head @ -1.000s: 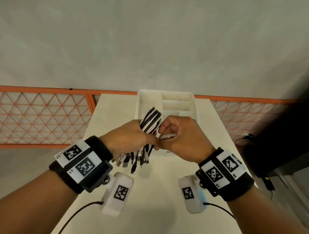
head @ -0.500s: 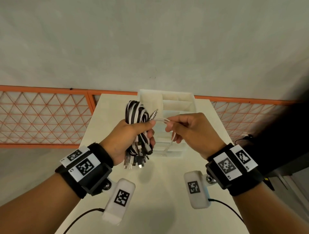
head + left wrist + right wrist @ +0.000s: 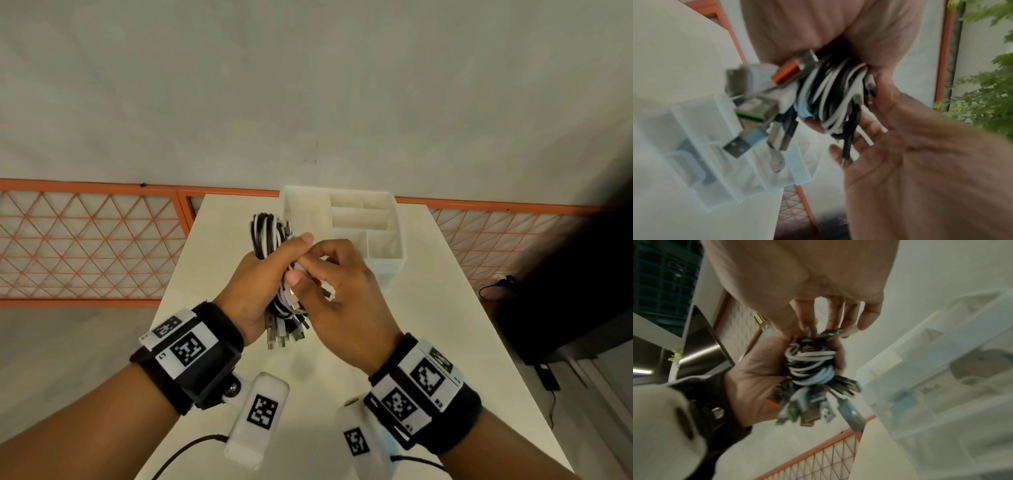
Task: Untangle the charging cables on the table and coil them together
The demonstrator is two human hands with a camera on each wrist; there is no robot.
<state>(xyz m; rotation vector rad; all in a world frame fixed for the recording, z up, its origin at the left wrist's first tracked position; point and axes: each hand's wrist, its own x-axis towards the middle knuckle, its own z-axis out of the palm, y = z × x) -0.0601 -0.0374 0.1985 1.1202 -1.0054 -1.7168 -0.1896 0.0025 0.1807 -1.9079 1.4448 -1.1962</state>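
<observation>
A bundle of black and white charging cables (image 3: 265, 236) stands upright in my left hand (image 3: 274, 263), which grips its middle above the table. The loops stick out above the fist and several USB plugs (image 3: 284, 334) hang below it. My right hand (image 3: 301, 270) is pressed against the bundle's right side and pinches a white cable end between thumb and forefinger. In the left wrist view the wound cables (image 3: 830, 97) and the plugs (image 3: 756, 110) show blurred. The right wrist view shows the bundle (image 3: 809, 366) in the left palm (image 3: 756, 369).
A white divided organizer box (image 3: 387, 267) stands on the white table (image 3: 428, 342) just behind the hands. An orange mesh fence (image 3: 85, 246) runs behind the table. A dark object and a cable (image 3: 548, 308) lie on the floor to the right.
The right hand, which had drawn a white cable end out to the right, has come back against the bundle. The left hand has kept the bundle upright and dropped slightly.
</observation>
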